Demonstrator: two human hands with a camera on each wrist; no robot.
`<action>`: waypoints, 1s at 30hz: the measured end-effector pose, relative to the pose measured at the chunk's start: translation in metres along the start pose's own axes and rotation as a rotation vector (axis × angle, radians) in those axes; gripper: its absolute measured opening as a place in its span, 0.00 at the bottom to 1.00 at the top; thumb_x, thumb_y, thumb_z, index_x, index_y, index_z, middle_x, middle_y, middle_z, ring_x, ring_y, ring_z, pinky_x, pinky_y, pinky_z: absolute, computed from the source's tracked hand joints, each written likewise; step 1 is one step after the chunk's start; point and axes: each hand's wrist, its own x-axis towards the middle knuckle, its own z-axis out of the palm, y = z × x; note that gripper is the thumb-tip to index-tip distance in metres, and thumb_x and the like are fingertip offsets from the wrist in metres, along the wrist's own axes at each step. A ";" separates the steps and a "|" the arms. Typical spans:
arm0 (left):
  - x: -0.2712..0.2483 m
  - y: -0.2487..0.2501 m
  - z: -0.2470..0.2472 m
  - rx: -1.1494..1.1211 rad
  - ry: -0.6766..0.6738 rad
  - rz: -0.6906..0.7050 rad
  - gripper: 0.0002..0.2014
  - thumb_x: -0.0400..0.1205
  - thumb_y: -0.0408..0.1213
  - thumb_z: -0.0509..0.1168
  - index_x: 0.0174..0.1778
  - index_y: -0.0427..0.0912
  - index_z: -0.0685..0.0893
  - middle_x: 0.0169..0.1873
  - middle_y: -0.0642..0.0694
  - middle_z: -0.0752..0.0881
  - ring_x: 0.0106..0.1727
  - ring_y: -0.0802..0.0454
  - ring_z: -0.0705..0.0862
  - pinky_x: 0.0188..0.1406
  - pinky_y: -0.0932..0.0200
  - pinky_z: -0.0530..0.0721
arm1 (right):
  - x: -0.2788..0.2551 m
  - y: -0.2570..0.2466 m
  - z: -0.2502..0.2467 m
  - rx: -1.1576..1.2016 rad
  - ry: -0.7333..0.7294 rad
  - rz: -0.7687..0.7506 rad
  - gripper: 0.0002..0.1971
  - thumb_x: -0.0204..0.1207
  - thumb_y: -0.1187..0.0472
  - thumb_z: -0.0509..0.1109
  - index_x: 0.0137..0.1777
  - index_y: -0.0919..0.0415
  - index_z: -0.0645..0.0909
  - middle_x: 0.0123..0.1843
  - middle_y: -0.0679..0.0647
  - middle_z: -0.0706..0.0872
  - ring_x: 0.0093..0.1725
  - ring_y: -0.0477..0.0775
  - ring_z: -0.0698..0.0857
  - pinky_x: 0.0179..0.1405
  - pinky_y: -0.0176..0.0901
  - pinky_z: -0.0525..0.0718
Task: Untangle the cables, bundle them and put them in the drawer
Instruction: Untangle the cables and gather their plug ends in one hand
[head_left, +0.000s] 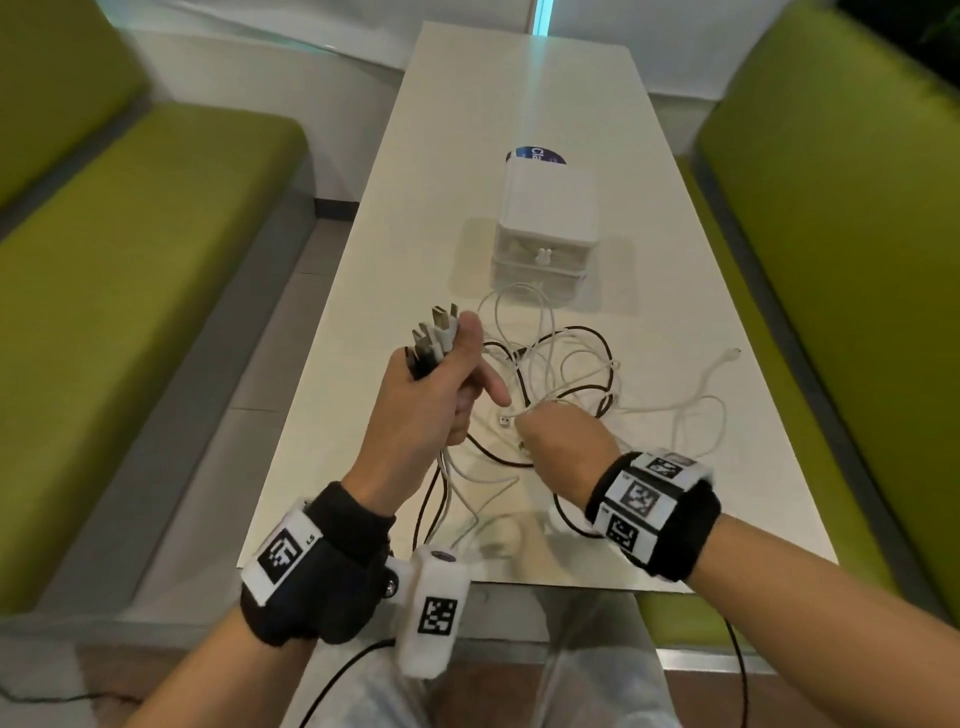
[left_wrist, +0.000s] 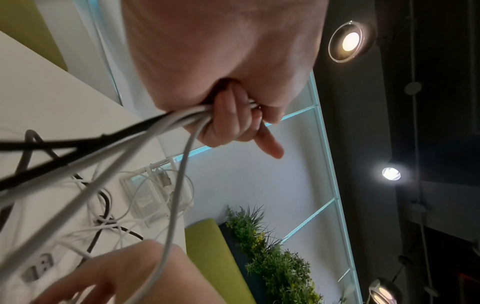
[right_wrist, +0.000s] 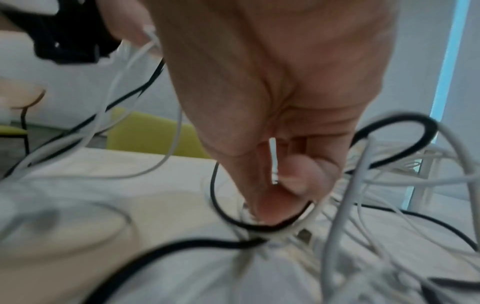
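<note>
Closest in, the right hand (head_left: 558, 441) has its grip pinched on a thin white cable (right_wrist: 273, 158) low over the counter (head_left: 649, 291), while the left hand (head_left: 431, 395) is fisted around a bunch of cables (head_left: 561, 374), their USB plugs (head_left: 436, 332) pointing up and away. The rest sprawls tangled toward the white drawer unit (head_left: 545, 228), standing shut further back. Only the right wrist view shows that pinch; the left wrist view shows strands hanging down out of the fist.

The right hand (head_left: 563, 441) covers its own fingertips in the head view, so where it pinches the white cable (right_wrist: 273, 158) shows only in the blurred right wrist view. The blue sticker (head_left: 535, 155) is half hidden behind the drawer unit (head_left: 548, 228), its lettering cut off. The bench's (head_left: 519, 93) far edge blurs out.
</note>
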 end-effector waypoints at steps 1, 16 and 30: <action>0.001 -0.002 0.000 0.010 -0.007 -0.007 0.29 0.78 0.61 0.59 0.24 0.40 0.85 0.24 0.38 0.56 0.25 0.45 0.51 0.20 0.60 0.51 | -0.001 -0.001 0.004 -0.019 0.023 -0.003 0.12 0.79 0.72 0.55 0.55 0.65 0.79 0.54 0.61 0.82 0.53 0.65 0.84 0.39 0.50 0.75; -0.003 0.003 0.002 0.137 0.101 0.087 0.27 0.84 0.55 0.56 0.40 0.36 0.91 0.26 0.52 0.79 0.22 0.54 0.70 0.25 0.61 0.69 | -0.027 0.029 -0.092 1.214 0.606 -0.006 0.03 0.82 0.60 0.67 0.49 0.59 0.80 0.42 0.60 0.85 0.22 0.63 0.84 0.14 0.44 0.78; 0.001 0.010 0.027 0.241 0.061 0.278 0.28 0.80 0.60 0.58 0.31 0.37 0.83 0.26 0.48 0.86 0.32 0.51 0.86 0.42 0.58 0.85 | -0.056 0.019 -0.093 1.279 0.585 -0.262 0.11 0.80 0.65 0.70 0.59 0.53 0.86 0.46 0.50 0.89 0.35 0.53 0.86 0.33 0.48 0.85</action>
